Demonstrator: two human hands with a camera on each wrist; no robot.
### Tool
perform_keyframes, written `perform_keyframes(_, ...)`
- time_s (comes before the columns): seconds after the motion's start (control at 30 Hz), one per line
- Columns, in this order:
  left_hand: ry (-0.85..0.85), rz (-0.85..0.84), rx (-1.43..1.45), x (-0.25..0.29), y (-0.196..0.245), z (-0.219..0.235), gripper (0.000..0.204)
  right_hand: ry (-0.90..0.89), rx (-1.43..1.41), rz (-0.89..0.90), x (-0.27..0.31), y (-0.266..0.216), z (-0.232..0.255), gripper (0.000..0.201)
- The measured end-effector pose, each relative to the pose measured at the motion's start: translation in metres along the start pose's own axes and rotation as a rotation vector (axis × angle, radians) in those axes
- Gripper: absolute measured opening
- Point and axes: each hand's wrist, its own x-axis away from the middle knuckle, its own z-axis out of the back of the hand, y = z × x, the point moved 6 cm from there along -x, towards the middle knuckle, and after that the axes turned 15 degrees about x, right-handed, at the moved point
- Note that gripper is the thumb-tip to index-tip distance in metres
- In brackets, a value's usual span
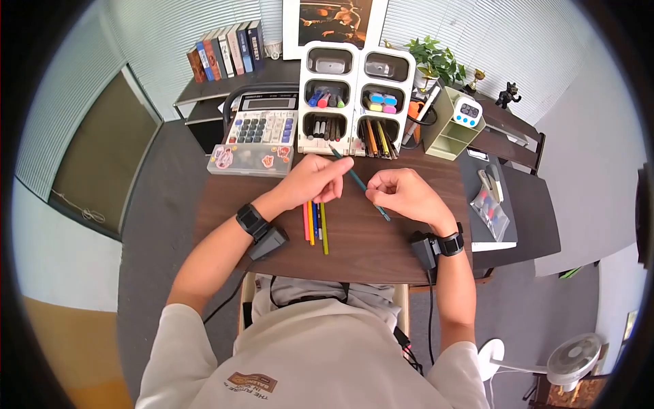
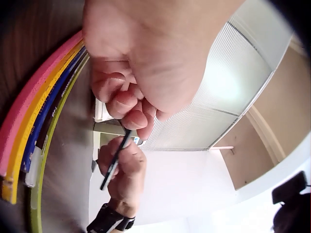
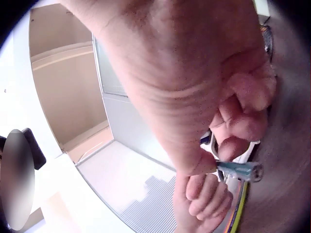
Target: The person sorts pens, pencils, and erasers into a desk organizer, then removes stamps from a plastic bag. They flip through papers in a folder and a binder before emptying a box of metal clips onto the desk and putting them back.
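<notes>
A dark teal pencil (image 1: 359,181) slants over the desk between my two hands. My left hand (image 1: 319,178) pinches it toward its far end, the other fingers curled into the palm. Lower down, my right hand (image 1: 410,196) pinches it between thumb and fingertips. In the right wrist view the near end of the pencil (image 3: 243,171) sticks out past the thumb. Below my left hand, several colored pencils (image 1: 325,235) lie side by side on the desk: pink, yellow, blue, dark and lime green. The left wrist view shows these pencils (image 2: 46,107) close up.
A white organizer (image 1: 355,102) at the back of the desk holds markers, highlighters and pencils. Left of it are a calculator (image 1: 262,126) and a clear stickered case (image 1: 248,159). To the right stand a green holder (image 1: 446,140) and a small digital clock (image 1: 468,111).
</notes>
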Motion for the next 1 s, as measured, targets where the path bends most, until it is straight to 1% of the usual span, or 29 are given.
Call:
perform_keyframes(0.03,-0.047,0.03,-0.075,0.0,-0.001,-0.002,0.06,-0.011,-0.126,0.011,-0.001,0.0,-0.002,0.021)
perform_keyframes(0.07,-0.045,0.031,-0.086,-0.001,-0.002,-0.003,0.054,0.002,-0.136,0.012,-0.002,0.002,-0.003,0.021)
perform_keyframes(0.1,-0.052,0.037,-0.1,-0.001,-0.004,-0.005,0.054,-0.036,-0.185,0.06,-0.003,0.001,-0.008,0.018)
perform_keyframes(0.13,-0.015,-0.01,-0.029,-0.002,-0.003,-0.007,0.051,-0.073,-0.233,0.109,-0.004,-0.001,-0.012,0.015)
perform_keyframes(0.17,0.022,-0.058,0.04,-0.002,-0.001,-0.006,0.048,-0.06,-0.243,0.112,-0.004,-0.003,-0.011,0.015)
perform_keyframes(0.2,-0.002,-0.015,0.114,-0.003,-0.003,-0.005,0.041,-0.068,-0.269,0.114,-0.003,-0.006,-0.012,0.016)
perform_keyframes(0.23,-0.009,-0.008,0.101,-0.002,-0.003,-0.005,0.041,-0.077,-0.295,0.116,-0.001,-0.008,-0.012,0.019)
perform_keyframes(0.3,0.001,-0.016,0.357,0.0,0.004,-0.007,0.039,-0.078,-0.342,0.093,0.003,-0.017,-0.003,0.021)
perform_keyframes(0.37,-0.032,-0.014,0.385,-0.003,0.002,-0.003,0.036,-0.087,-0.387,0.068,0.007,-0.02,0.003,0.024)
perform_keyframes(0.43,0.062,-0.054,0.496,-0.005,0.001,0.004,0.038,-0.106,-0.555,0.191,0.011,-0.026,0.006,0.033)
perform_keyframes(0.47,0.06,-0.046,0.49,-0.005,0.0,0.005,0.038,-0.121,-0.562,0.233,0.012,-0.028,0.005,0.036)
perform_keyframes(0.5,0.04,-0.059,0.509,-0.006,0.001,0.005,0.037,-0.116,-0.569,0.234,0.011,-0.025,0.002,0.036)
perform_keyframes(0.57,0.02,-0.071,0.525,-0.007,0.001,0.007,0.037,-0.136,-0.508,0.338,0.012,-0.029,-0.003,0.04)
perform_keyframes(0.6,0.016,-0.067,0.52,-0.008,0.0,0.007,0.038,-0.163,-0.449,0.317,0.012,-0.031,-0.004,0.039)
perform_keyframes(0.7,0.019,-0.052,0.516,-0.008,-0.003,0.004,0.04,-0.172,-0.403,0.32,0.012,-0.034,-0.007,0.036)
perform_keyframes(0.73,0.024,-0.039,0.519,-0.008,-0.003,0.003,0.041,-0.136,-0.397,0.346,0.013,-0.037,-0.006,0.03)
perform_keyframes(0.87,-0.013,-0.044,0.499,-0.009,-0.003,-0.002,0.045,-0.09,-0.366,0.391,0.019,-0.043,0.001,0.025)
perform_keyframes(0.93,-0.105,-0.053,0.461,-0.009,0.003,-0.016,0.049,-0.019,-0.368,0.388,0.021,-0.041,0.007,0.021)
perform_keyframes(0.97,-0.101,-0.054,0.462,-0.01,0.002,-0.017,0.049,-0.023,-0.369,0.389,0.021,-0.041,0.008,0.021)
perform_keyframes(1.0,-0.134,-0.066,0.426,-0.011,0.001,-0.019,0.051,0.026,-0.322,0.416,0.023,-0.042,0.012,0.02)
